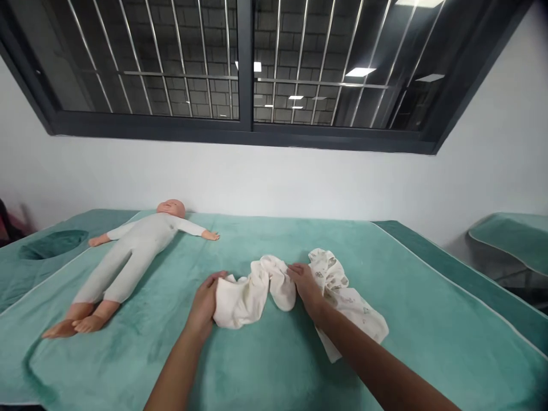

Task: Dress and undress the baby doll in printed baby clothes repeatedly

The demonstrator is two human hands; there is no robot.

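Note:
A crumpled cream-white baby garment [242, 299] lies bunched on the green bed cover, its exact kind hidden by the folds. My left hand [206, 299] grips its left end, fingers closed behind the cloth. At its right end, my right hand [303, 279] pinches the fabric between thumb and fingers. Just beyond my right wrist lies a second crumpled white cloth piece with a small print [353, 311], partly covered by my forearm. A baby doll [137, 248] in a pale suit rests on its back at the left, arms spread, apart from both hands.
The padded bed [265, 377] with its green plush cover stands against a white wall [274, 177]. A face hole [53, 244] opens in the cover at far left. Above is a dark-framed barred window [246, 128]. Another green-covered bed [514, 240] stands at far right.

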